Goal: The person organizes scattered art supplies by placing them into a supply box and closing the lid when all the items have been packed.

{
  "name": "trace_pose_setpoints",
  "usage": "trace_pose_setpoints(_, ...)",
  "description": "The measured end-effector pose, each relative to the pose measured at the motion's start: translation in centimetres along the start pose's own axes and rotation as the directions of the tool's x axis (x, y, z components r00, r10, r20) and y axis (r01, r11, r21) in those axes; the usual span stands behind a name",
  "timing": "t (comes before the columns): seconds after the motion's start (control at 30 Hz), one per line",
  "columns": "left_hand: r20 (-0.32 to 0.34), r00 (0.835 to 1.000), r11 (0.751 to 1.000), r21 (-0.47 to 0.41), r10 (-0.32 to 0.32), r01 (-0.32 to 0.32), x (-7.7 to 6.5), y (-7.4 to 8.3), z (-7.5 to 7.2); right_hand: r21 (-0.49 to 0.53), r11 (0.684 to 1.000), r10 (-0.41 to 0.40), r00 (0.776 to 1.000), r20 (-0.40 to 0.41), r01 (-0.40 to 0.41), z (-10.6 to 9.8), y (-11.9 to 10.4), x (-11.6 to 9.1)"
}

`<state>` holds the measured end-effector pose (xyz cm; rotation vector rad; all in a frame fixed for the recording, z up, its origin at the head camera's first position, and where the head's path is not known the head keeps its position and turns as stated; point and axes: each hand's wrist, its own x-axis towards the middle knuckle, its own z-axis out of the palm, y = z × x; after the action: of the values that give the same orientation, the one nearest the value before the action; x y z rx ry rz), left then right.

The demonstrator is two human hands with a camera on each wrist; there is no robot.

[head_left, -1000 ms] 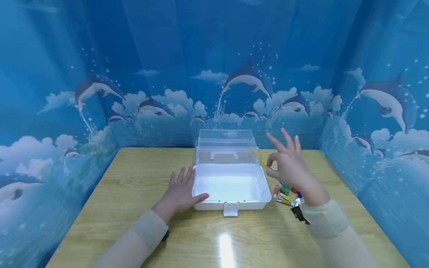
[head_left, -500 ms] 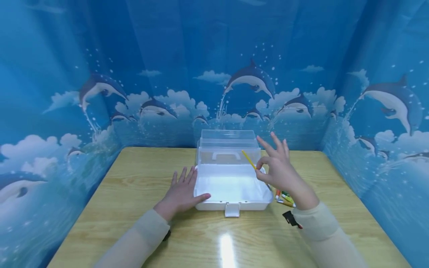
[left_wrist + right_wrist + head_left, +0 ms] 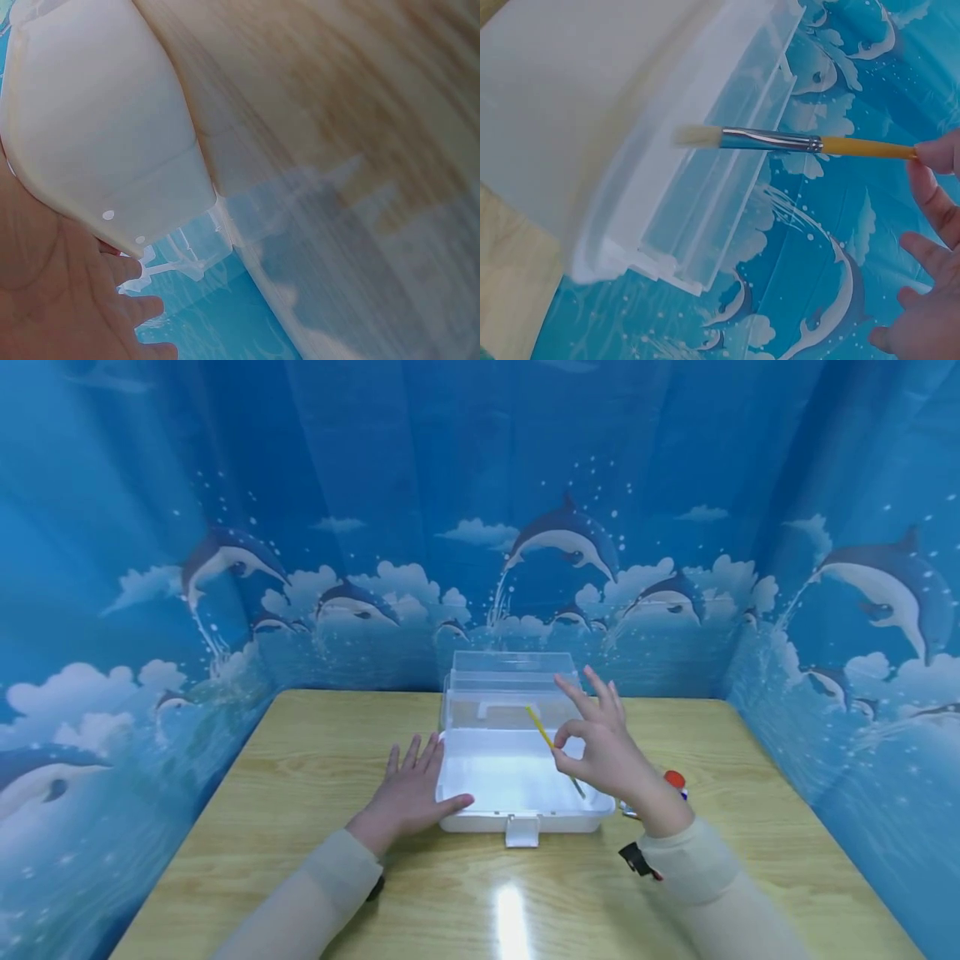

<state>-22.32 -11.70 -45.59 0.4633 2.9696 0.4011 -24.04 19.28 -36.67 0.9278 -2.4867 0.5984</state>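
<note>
A white plastic box [image 3: 487, 768] stands on the table with its clear lid [image 3: 513, 675] tipped back. My left hand [image 3: 405, 792] rests against the box's left side, fingers straight and thumb over the front rim. In the left wrist view that hand [image 3: 60, 277] lies along the white wall. Above the right part of the box, my right hand [image 3: 603, 756] pinches a yellow paintbrush [image 3: 542, 727] between thumb and forefinger, the other fingers raised. The right wrist view shows the brush's pale bristles [image 3: 697, 136] and silver ferrule, with the handle going into the pinch.
Right of the box, partly hidden by my right arm, lie small paint items, among them one with a red top [image 3: 674, 779]. A white latch [image 3: 522, 831] hangs at the box's front. The wooden table [image 3: 315, 735] meets a blue dolphin curtain [image 3: 375, 485] behind and at the sides.
My right hand has moved left and slightly down, carrying the paintbrush from the box's right edge to above its inside. My left hand has stayed on the box's left side.
</note>
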Motion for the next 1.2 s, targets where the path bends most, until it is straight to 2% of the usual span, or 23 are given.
trace_pose_setpoints(0.3, -0.015, 1.000, 1.000, 0.014, 0.012, -0.012, 0.0, -0.1, 0.1, 0.021, 1.000, -0.010, 0.998, 0.070, 0.009, 2.3, -0.6, 0.0)
trace_pose_setpoints(0.7, -0.035, 0.999, 1.000, 0.018, 0.008, -0.008, 0.3, -0.3, 0.5, -0.017, 1.000, -0.024, 0.987, 0.157, 0.027, 3.9, -0.9, 0.0)
trace_pose_setpoints(0.97, -0.030, 1.000, 1.000, 0.025, -0.003, 0.004, 0.2, -0.1, 0.3, -0.094, 0.992, -0.054, 0.970, 0.236, 0.078, 4.6, -0.6, -0.1)
trace_pose_setpoints(1.2, -0.033, 0.999, 1.000, 0.027, -0.006, 0.007, 0.3, -0.1, 0.4, -0.091, 0.992, -0.060, 0.954, 0.293, 0.091, 5.1, -0.4, -0.1)
